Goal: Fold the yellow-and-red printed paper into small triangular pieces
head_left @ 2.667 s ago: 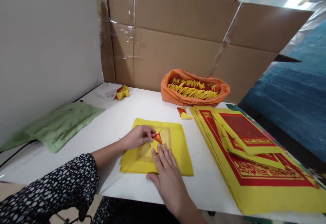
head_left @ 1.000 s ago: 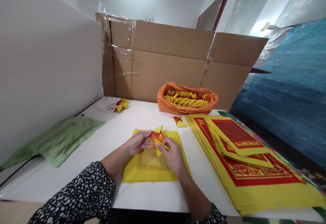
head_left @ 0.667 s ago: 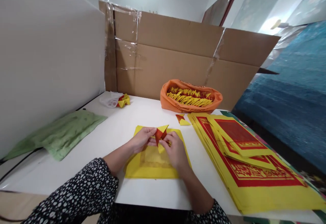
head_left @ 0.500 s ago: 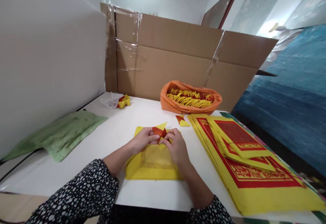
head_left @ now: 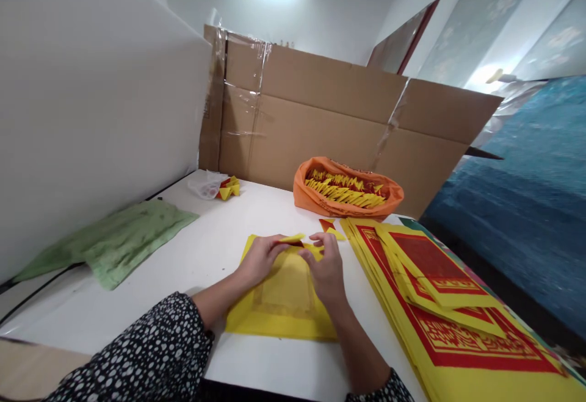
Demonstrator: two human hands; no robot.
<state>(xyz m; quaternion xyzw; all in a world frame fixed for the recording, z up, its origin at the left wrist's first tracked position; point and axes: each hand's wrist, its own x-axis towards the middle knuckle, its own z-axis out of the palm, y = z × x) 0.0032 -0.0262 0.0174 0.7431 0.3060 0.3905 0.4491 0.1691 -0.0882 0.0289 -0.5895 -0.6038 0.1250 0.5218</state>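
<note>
My left hand [head_left: 262, 260] pinches a small folded paper piece [head_left: 293, 240], yellow and red, above the stack of yellow paper sheets [head_left: 284, 323]. The folded piece is tilted, seen nearly edge-on, and my left fingers partly cover it. My right hand [head_left: 327, 268] is just right of the piece, its thumb and curved fingers apart. The thumb lies close to the piece's right end; whether it touches cannot be made out. The sheet stack, with a paler square in its middle, lies flat under both hands. Another folded red and yellow piece [head_left: 336, 234] lies beyond my right hand.
An orange bag [head_left: 304, 197] filled with folded pieces stands against a cardboard wall [head_left: 320, 115]. Large yellow and red printed sheets [head_left: 485, 377] are piled at right. At left lie a green cloth [head_left: 132, 231], a black cable [head_left: 34, 295] and a clear plastic bag [head_left: 206, 185] beside folded pieces [head_left: 232, 190].
The folded piece has turned from showing its red and yellow faces to nearly edge-on. My right fingers have come off it and spread. The whole view has shifted slightly.
</note>
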